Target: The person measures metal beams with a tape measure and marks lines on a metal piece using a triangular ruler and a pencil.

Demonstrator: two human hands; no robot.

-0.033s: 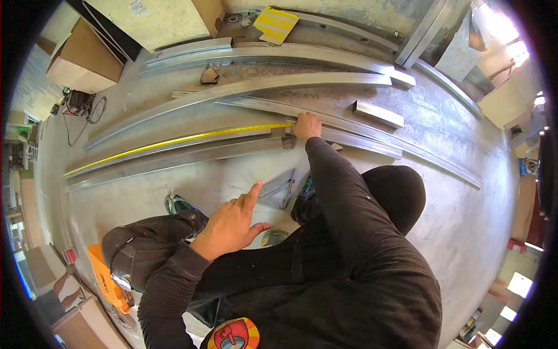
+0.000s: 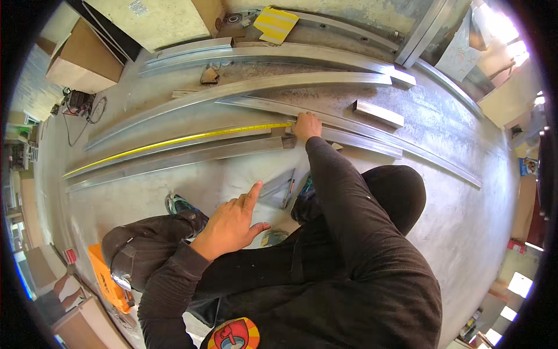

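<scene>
My right hand (image 2: 306,127) is closed on the right end of a yellow tape measure (image 2: 186,139). Its blade runs out to the left along a silver metal tube (image 2: 244,132). Whether the hand grips the case or just the blade is hidden under the fingers. Nearer to me lies a second metal tube (image 2: 174,165), roughly parallel. My left hand (image 2: 228,225) hovers above my lap with nothing in it, forefinger and thumb stretched out, the other fingers curled. Past its fingertip, a flat grey piece (image 2: 272,187) and a slim pencil-like marker (image 2: 289,192) rest on the floor.
More long metal tubes (image 2: 244,86) lie farther off, with a short tube (image 2: 378,114) at the right. A cardboard box (image 2: 87,58) and a cabled machine (image 2: 78,103) stand at the far left. An orange case (image 2: 104,279) sits beside my left knee.
</scene>
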